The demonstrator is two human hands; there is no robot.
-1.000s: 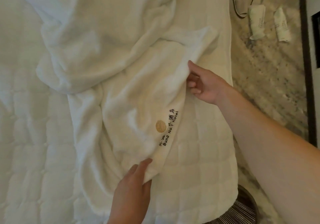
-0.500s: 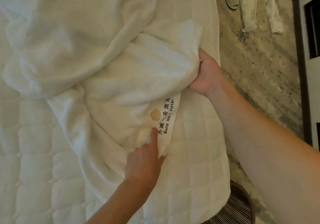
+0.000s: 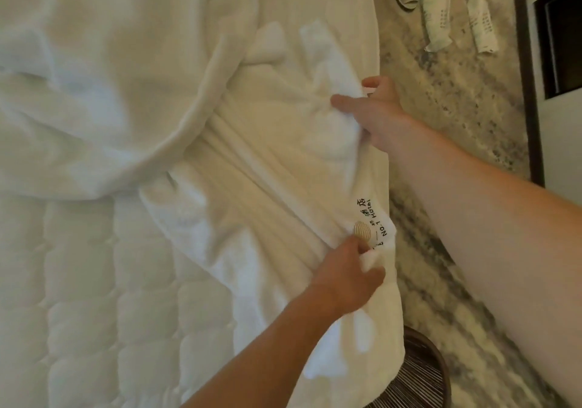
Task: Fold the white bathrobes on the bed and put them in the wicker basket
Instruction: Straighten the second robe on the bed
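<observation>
Bathrobe [image 3: 258,168] on quilted bed [image 3: 94,281]

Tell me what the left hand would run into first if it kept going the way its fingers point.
The left hand, gripping the white terry bathrobe near its embroidered logo, points toward the bed's right edge. Beyond the cloth it holds, it would likely clear the edge and meet the right forearm, though depth is unclear.

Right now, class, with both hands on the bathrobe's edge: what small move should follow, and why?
Probably draw the edge taut and lay it flat. The left hand pinches the bathrobe beside its logo, the right hand grips farther up, and the cloth between them lies creased.
</observation>
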